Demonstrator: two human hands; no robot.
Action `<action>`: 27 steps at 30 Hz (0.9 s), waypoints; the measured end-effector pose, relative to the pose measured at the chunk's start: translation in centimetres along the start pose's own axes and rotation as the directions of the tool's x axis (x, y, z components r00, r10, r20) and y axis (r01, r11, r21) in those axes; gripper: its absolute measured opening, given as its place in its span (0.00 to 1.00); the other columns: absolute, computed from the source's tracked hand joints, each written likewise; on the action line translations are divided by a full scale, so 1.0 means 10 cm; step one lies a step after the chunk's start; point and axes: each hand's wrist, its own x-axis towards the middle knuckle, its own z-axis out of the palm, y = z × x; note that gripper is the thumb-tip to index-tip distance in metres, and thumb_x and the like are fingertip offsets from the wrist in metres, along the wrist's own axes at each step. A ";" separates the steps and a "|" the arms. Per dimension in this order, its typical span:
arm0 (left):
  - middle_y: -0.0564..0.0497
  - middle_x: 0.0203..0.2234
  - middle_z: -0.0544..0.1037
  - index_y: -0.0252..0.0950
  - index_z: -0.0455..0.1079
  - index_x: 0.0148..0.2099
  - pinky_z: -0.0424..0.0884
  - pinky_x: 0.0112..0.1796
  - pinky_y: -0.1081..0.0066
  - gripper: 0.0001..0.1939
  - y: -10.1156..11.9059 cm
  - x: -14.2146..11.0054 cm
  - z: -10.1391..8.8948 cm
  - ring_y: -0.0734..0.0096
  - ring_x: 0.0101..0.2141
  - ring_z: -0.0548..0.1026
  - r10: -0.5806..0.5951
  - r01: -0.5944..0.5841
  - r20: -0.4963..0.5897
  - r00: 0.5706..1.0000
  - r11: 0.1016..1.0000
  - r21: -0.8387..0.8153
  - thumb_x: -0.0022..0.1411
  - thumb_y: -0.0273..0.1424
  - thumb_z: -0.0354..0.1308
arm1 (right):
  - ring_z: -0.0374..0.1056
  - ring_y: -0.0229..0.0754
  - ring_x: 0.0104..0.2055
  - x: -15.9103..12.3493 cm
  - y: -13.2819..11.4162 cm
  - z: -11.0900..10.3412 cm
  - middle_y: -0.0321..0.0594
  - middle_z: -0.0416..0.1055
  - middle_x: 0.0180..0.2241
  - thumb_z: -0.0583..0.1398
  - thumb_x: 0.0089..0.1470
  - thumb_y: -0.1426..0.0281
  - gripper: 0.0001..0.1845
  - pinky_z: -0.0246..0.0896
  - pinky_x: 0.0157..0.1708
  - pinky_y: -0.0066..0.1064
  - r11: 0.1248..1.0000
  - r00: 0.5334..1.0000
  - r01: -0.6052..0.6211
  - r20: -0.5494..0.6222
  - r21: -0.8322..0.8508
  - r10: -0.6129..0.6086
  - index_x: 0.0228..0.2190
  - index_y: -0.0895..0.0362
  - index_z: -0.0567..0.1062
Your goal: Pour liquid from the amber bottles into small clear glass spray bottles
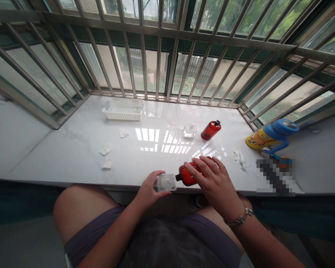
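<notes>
My left hand (pixel 152 188) grips a small clear square container (pixel 166 182) by its sides, near the counter's front edge. In my right hand (pixel 212 178) is a red translucent bottle (pixel 186 175), tipped on its side with its black neck toward the container. The neck is at the container's right side; whether they touch, or whether liquid flows, I cannot tell. Farther back on the counter a second red bottle (pixel 211 130) with a black top appears beside another clear square container (pixel 190 130).
A white perforated basket (pixel 124 111) sits at the back left of the white counter (pixel 72 149). Crumpled white scraps (pixel 105 150) lie at left. A blue and yellow flask (pixel 272 134) stands at right, near a small white tube (pixel 241 159). Metal bars (pixel 167 35) line the window.
</notes>
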 end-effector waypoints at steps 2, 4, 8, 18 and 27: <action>0.44 0.62 0.75 0.45 0.69 0.64 0.78 0.59 0.53 0.39 0.00 0.00 0.00 0.50 0.61 0.76 0.001 -0.001 -0.001 1.000 1.000 -0.001 0.54 0.42 0.80 | 0.63 0.56 0.68 0.00 0.00 -0.01 0.45 0.74 0.63 0.59 0.66 0.80 0.31 0.50 0.71 0.56 1.000 1.000 0.004 -0.004 -0.002 -0.004 0.67 0.49 0.71; 0.44 0.61 0.75 0.45 0.69 0.64 0.78 0.59 0.53 0.39 0.00 0.01 0.00 0.50 0.61 0.76 0.002 -0.002 -0.002 1.000 1.000 -0.001 0.54 0.42 0.80 | 0.64 0.56 0.67 0.01 0.00 -0.02 0.45 0.74 0.63 0.59 0.67 0.80 0.31 0.50 0.71 0.56 1.000 1.000 0.007 -0.008 -0.002 -0.007 0.67 0.49 0.71; 0.44 0.61 0.75 0.46 0.69 0.63 0.78 0.58 0.53 0.39 -0.01 0.02 -0.01 0.49 0.61 0.76 0.006 -0.006 -0.008 1.000 1.000 0.000 0.53 0.42 0.81 | 0.63 0.56 0.67 0.02 -0.01 -0.03 0.45 0.74 0.63 0.58 0.67 0.80 0.31 0.50 0.71 0.56 1.000 1.000 0.014 -0.004 -0.002 -0.014 0.67 0.50 0.71; 0.44 0.61 0.75 0.46 0.69 0.63 0.77 0.59 0.52 0.39 0.01 0.01 -0.01 0.49 0.61 0.76 0.002 -0.002 -0.001 1.000 1.000 -0.003 0.54 0.42 0.80 | 0.64 0.57 0.67 0.06 -0.01 -0.07 0.45 0.74 0.63 0.58 0.66 0.81 0.32 0.50 0.71 0.57 0.999 0.999 0.038 0.000 -0.013 -0.038 0.67 0.49 0.71; 0.43 0.61 0.75 0.45 0.69 0.63 0.78 0.58 0.53 0.39 0.01 0.01 0.00 0.49 0.60 0.76 0.011 -0.011 -0.003 1.000 1.000 -0.010 0.53 0.42 0.80 | 0.64 0.57 0.67 0.09 -0.01 -0.07 0.45 0.74 0.63 0.59 0.65 0.81 0.33 0.50 0.71 0.58 0.997 0.997 0.072 -0.007 -0.028 -0.072 0.67 0.49 0.71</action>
